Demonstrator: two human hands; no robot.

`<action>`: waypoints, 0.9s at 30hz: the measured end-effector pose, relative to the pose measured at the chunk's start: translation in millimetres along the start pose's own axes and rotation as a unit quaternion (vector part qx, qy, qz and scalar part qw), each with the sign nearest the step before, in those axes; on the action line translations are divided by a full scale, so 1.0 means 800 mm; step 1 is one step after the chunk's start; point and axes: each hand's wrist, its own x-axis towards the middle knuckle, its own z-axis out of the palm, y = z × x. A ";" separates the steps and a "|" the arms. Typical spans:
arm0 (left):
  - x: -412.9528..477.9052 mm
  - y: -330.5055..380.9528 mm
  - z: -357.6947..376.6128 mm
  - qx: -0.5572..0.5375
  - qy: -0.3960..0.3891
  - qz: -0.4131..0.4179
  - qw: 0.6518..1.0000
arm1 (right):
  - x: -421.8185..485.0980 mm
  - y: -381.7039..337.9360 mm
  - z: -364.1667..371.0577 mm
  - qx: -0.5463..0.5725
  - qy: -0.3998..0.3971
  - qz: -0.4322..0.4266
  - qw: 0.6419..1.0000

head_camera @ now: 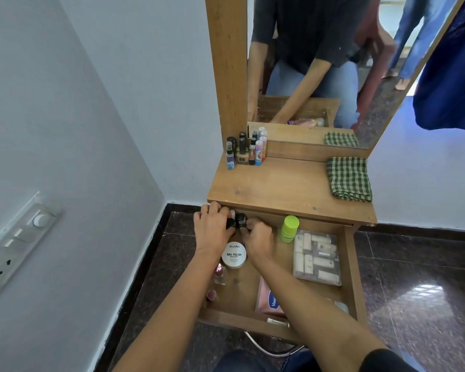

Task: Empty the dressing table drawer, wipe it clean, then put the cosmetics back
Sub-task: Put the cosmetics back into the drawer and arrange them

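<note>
The wooden drawer (350, 267) stands pulled out under the dressing table top (285, 189). At its far left corner my left hand (212, 229) grips a small black-capped bottle (231, 223), and my right hand (258, 238) grips another black-capped bottle (240, 220) beside it. Below them in the drawer lie a white nail polish wipes tub (234, 255), two pink nail polish bottles (220, 275), a pink Vaseline pack (269, 299), a green-capped bottle (290, 229) and a clear case of rolls (317, 257).
Several small cosmetics (246, 150) stand at the table top's back left, by the mirror (320, 63). A folded green checked cloth (349, 179) lies at the right. A wall runs close on the left, with a switch plate (16, 242). Blue fabric (451, 76) hangs at the upper right.
</note>
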 end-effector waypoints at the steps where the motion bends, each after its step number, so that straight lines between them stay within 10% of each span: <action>1: 0.000 0.000 0.000 -0.001 -0.001 0.000 1.000 | -0.001 0.000 -0.001 0.002 -0.001 0.000 1.000; 27: 0.057 0.025 -0.080 -0.294 0.121 -0.054 0.947 | 0.044 -0.098 -0.148 -0.016 0.151 -0.245 0.957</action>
